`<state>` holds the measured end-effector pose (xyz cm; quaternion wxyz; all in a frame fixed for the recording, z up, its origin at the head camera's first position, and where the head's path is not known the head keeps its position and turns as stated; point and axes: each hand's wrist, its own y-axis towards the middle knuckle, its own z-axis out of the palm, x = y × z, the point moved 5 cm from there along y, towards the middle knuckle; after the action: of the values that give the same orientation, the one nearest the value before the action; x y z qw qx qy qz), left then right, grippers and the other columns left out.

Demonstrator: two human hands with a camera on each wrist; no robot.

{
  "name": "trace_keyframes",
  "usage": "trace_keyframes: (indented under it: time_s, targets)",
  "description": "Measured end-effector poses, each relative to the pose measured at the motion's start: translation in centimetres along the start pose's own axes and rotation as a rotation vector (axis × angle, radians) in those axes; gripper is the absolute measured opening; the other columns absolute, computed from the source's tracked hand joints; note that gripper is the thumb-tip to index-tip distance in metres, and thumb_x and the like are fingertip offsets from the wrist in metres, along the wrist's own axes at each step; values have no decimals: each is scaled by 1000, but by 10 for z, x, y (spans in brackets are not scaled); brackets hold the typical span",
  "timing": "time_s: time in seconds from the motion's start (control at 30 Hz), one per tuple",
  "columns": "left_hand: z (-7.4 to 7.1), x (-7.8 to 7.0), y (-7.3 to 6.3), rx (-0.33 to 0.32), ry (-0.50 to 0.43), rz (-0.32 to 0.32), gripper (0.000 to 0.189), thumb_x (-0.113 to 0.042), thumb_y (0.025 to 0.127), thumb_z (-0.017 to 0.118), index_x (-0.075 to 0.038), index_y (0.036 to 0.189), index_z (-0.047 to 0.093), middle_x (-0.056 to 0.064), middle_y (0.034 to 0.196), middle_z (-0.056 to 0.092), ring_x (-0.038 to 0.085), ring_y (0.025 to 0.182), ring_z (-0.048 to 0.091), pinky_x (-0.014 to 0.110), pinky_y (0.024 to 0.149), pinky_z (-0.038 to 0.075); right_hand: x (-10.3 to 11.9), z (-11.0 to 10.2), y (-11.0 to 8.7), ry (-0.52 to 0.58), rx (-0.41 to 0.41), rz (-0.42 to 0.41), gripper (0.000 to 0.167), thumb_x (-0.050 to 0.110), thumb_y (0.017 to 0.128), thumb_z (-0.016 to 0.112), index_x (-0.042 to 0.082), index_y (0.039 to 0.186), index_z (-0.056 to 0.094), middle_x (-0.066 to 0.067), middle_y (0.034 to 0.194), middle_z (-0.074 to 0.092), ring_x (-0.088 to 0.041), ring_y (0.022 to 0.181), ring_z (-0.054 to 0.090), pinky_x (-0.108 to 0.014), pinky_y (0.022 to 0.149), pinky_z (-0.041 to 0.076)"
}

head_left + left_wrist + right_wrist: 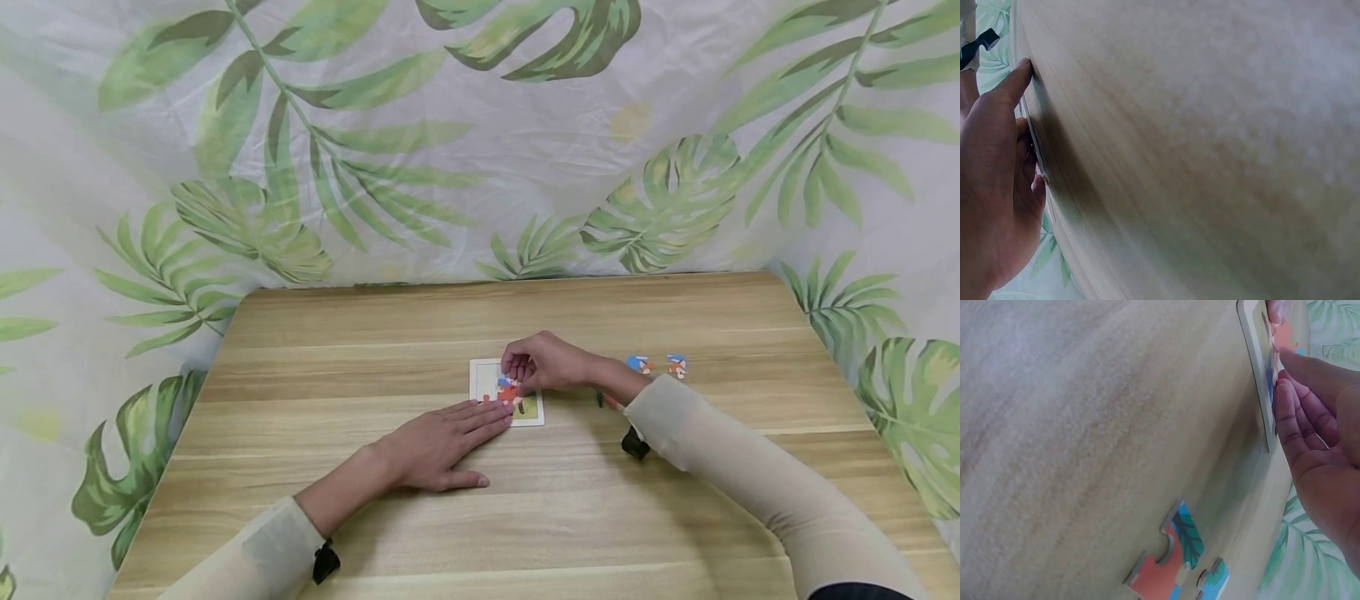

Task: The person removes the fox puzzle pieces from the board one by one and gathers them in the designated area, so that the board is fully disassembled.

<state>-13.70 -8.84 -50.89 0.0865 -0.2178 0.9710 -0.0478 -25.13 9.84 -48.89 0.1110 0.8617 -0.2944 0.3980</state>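
A small puzzle board [476, 377] with a white frame lies on the table, partly filled with red, blue and yellow-green pieces. My left hand [450, 442] lies flat, its straight fingertips over the board's near left part and its thumb spread on the tabletop. In the left wrist view the left hand [997, 169] shows from the thumb side. My right hand [551, 362] is over the board's right side, thumb and curled fingers pinching a puzzle piece [510, 381], mostly hidden by the fingers. In the right wrist view, the right hand [1316, 412] has its fingertips right at the board [1257, 369].
Two loose blue and orange puzzle pieces, a left one [640, 364] and a right one [677, 366], lie beyond the right forearm. A red and green piece [1175, 556] lies beneath that wrist. The wooden table [360, 350] ends at a leaf-patterned cloth [420, 200].
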Motion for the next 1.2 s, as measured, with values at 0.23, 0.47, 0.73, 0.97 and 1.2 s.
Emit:
trace_keyframes:
  time_s: [0.23,0.47,0.73,0.97,1.2]
  targets:
    - [1,2,0,12,2,-11,84,-63,109,42,-12,171,18,3,178,14,18,164,11,36,133,13,1,-3,-2,46,-29,8,19,-1,88,84,5,102,74,-3,91,73,-10,85,68,-26,77,60]
    - [0,3,-1,23,-3,-16,84,-63,109,41,-13,171,16,2,179,11,16,164,9,36,133,12,0,-5,-2,77,-55,22,13,-1,91,81,7,99,75,-1,90,74,-10,85,69,-27,79,60]
    - [-2,3,-1,14,-13,-13,84,-63,109,41,-12,171,17,3,179,11,17,164,9,38,133,13,-2,-9,-3,205,-73,68,13,-2,92,80,6,102,75,-4,93,73,-17,88,69,-28,82,60]
    - [1,2,0,35,-12,-19,84,-63,109,40,-13,171,15,2,179,9,17,164,8,35,133,11,-7,-13,-6,272,-85,102,13,1,93,80,4,105,75,-6,96,73,-18,91,69,-27,84,61]
    - [1,1,-1,25,-19,-13,84,-63,109,41,-12,171,16,2,179,10,18,164,10,36,133,13,-9,-19,-15,304,-97,123,16,0,92,79,1,107,74,-6,97,73,-17,91,70,-25,83,61]
